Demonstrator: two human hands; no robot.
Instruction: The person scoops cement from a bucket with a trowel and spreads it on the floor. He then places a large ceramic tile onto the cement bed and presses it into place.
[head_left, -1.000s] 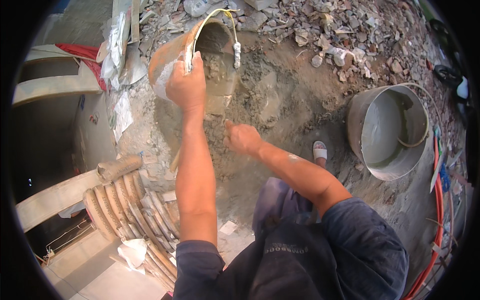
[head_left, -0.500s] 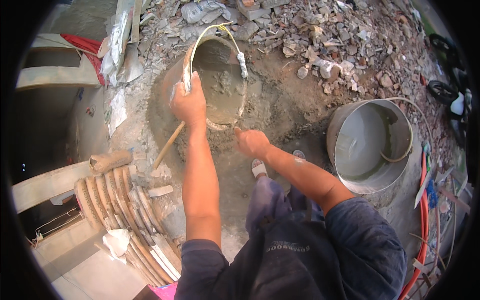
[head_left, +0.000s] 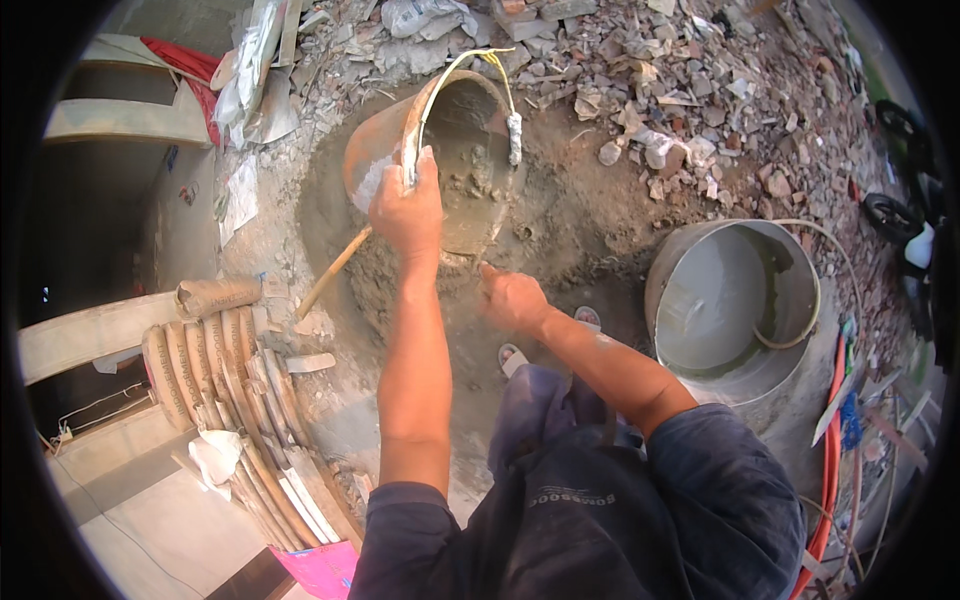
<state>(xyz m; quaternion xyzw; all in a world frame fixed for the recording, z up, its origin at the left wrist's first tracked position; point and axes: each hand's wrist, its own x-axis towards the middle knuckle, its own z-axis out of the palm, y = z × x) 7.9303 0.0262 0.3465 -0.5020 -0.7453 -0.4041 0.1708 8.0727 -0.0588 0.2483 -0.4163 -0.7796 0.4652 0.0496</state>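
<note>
A bucket leans over with its mouth turned to the right, above wet grey mortar on the ground. Grey slurry and lumps show inside it. My left hand is closed around the left side of its rim, where the yellow-white handle meets it. Close by the bucket's near rim is my right hand, fingers curled; whatever they may hold is hidden. A wooden pole slants out of the mortar, left of my left wrist.
To the right stands a large bucket of greyish water, a hose beside it. Broken rubble lies beyond. Stacked paper sacks sit at the left. A red hose runs along the right edge.
The bucket has shifted right and tipped further, showing more of its outer wall. My left hand has moved right with it. My right hand stays near the near rim.
</note>
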